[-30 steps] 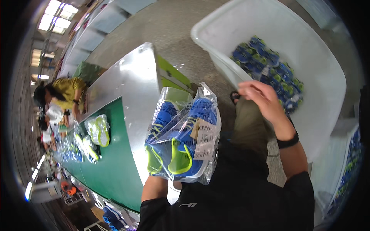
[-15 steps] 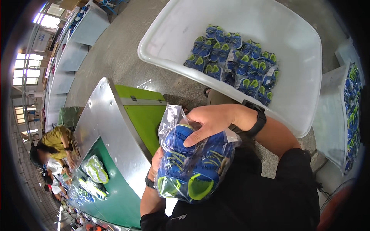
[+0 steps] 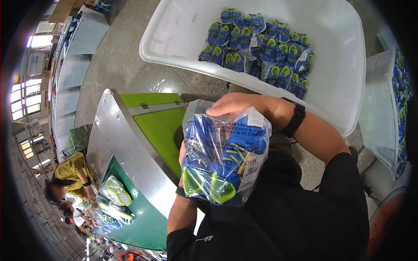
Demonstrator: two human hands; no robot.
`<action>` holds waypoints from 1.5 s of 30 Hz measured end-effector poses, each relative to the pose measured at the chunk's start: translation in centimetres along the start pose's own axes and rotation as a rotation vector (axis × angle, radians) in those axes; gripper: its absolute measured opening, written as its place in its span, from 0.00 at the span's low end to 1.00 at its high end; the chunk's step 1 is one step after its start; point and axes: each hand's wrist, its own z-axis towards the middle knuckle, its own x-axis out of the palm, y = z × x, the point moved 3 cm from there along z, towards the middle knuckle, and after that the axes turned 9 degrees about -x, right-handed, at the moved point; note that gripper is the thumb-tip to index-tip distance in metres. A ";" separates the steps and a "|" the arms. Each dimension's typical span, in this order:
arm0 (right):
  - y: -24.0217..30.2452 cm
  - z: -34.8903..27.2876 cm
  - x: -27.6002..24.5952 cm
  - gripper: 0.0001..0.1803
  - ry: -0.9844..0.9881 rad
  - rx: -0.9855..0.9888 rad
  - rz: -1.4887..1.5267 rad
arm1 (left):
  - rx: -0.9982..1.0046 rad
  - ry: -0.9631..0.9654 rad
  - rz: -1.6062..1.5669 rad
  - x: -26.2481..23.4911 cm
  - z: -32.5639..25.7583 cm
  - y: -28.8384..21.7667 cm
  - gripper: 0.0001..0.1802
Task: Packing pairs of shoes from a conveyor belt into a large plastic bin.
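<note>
A clear plastic bag of blue shoes with lime-green linings [image 3: 226, 152] is in front of my body, its printed side facing up. My right hand [image 3: 238, 103] grips the bag's far edge, thumb on top and the other fingers mostly out of sight. Along the bag's left side, my left hand [image 3: 182, 152] supports it from beneath; most of that hand is hidden behind the bag. A pale label shows at the bag's right side. Beyond my right forearm, a large white bin [image 3: 187, 65] holds several similar bagged shoes [image 3: 270, 50].
At left stands a metal-edged table [image 3: 143, 161] with a green surface, a lime-green panel [image 3: 156, 126] and more bagged shoes [image 3: 116, 191]. A co-worker in a yellow top [image 3: 74, 176] works at its far side. Another bin [image 3: 379, 95] stands right, beside a fan [image 3: 383, 217].
The bag has tilted and risen slightly, bringing its printing and label into view. My right hand has shifted from atop the shoes to the bag's far edge. The view has shifted a little.
</note>
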 end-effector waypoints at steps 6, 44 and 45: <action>-1.4 0.6 -0.5 0.23 -0.040 0.005 0.016 | 0.053 -0.059 0.087 0.8 -0.6 0.3 0.31; 8.6 -14.3 -18.0 0.21 -1.054 -0.788 -0.075 | 0.264 -0.482 0.501 -0.7 -7.7 -1.9 0.21; 8.1 -13.8 -19.1 0.21 -1.055 -0.788 -0.078 | 0.255 -0.489 0.508 -0.8 -7.6 -1.9 0.21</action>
